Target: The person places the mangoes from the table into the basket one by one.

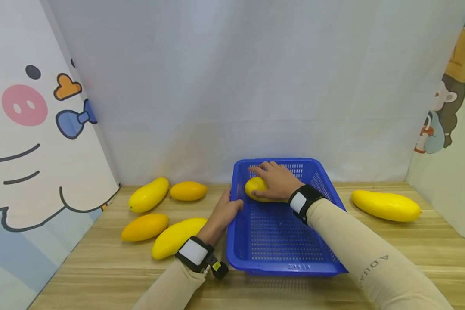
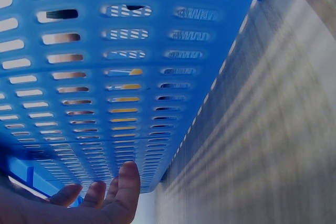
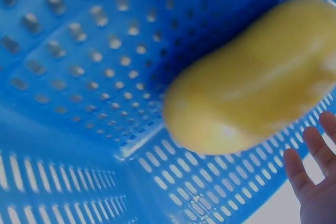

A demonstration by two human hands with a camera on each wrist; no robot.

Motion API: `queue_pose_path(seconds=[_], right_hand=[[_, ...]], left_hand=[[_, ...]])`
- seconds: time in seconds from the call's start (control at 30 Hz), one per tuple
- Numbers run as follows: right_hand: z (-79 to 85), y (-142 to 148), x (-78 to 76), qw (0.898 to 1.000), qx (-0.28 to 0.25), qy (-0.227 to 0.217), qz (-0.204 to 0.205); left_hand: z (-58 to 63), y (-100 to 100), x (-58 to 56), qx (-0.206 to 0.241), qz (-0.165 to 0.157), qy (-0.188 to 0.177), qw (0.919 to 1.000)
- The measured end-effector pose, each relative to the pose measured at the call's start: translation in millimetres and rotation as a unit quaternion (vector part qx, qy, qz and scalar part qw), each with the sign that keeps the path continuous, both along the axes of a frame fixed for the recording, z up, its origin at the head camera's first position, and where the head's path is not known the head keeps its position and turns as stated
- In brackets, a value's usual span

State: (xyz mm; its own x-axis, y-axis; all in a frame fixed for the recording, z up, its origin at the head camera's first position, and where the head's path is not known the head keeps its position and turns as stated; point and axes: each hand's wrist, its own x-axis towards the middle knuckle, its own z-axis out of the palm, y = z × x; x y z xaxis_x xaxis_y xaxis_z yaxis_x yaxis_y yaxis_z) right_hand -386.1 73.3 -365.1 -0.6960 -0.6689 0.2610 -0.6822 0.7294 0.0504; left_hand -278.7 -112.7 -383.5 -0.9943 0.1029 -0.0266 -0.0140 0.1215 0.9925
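Observation:
A blue plastic basket [image 1: 286,268] with slotted walls sits on the table. My left hand [image 1: 225,211] holds its left rim, thumb over the edge; in the left wrist view the fingers [image 2: 127,190] lie along the outer wall. Inside, at the far left, is a yellow papaya [image 1: 255,186]. My right hand [image 1: 280,181] is spread over it, covering part of it from above. In the right wrist view the papaya [image 3: 247,82] lies along the basket wall, and the fingers [image 3: 299,174] are extended beside it.
Left of the basket lie two yellow papayas, one at the back [image 1: 149,195] and one in front [image 1: 178,237], and two smaller orange-yellow fruits, one at the back [image 1: 188,190] and one at the left [image 1: 145,227]. Another papaya [image 1: 385,206] lies to the right. A white curtain [image 1: 217,86] hangs behind.

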Motion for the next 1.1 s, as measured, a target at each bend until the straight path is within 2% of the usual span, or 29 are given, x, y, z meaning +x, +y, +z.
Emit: queue_pose_path(seconds=[0.13, 0.3, 0.6, 1.1], right_hand=[[10.4, 1, 2.1, 1.0, -0.026, 0.0, -0.001], [22.4, 2, 5.1, 0.997, -0.08, 0.008, 0.017], [33.3, 8, 6.8, 0.989, -0.14, 0.039, 0.032], [55.8, 17, 20.7, 0.977, -0.19, 0.074, 0.056]], left_hand=[[-0.6, 0, -0.7, -0.004, 0.001, 0.001, 1.0], [-1.3, 0, -1.9, -0.004, 0.004, 0.006, 1.0], [-1.2, 0, -0.8, -0.005, -0.002, 0.006, 1.0], [-0.1, 1, -1.0, 0.006, -0.005, 0.006, 1.0]])
